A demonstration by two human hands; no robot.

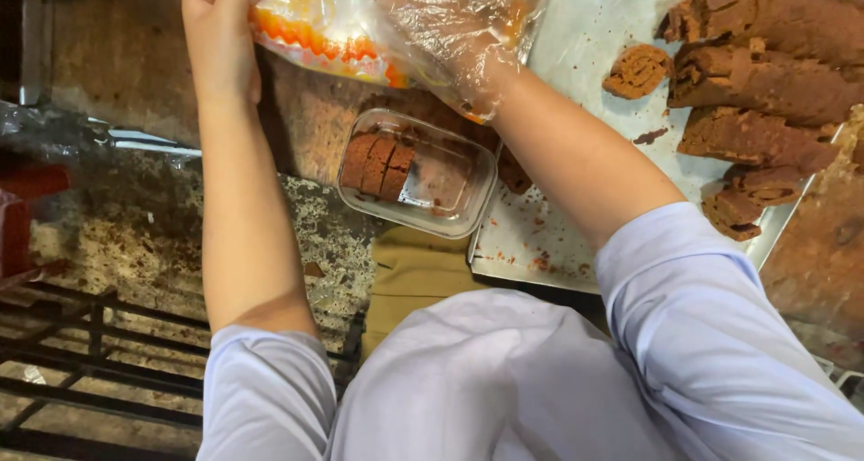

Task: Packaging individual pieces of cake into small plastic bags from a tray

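Note:
My left hand point(220, 29) is bare and grips the left edge of a clear plastic bag point(333, 25) with an orange wavy band, at the top of the view. My right hand point(450, 29), inside a thin clear plastic glove, is pushed into or against the same bag; whether it holds anything inside is hidden. Below the bag a clear rectangular plastic box point(454, 205) holds three brown cake slices point(378, 164) standing at its left end; the right part of the box holds only crumbs.
A metal tray point(576, 47) at the right carries several long brown cake rolls point(765, 83), a cut round slice point(637, 70) and crumbs. A speckled stone counter point(135, 227) lies at the left, with a black metal rack point(90, 353) below it. My pale blue sleeves fill the foreground.

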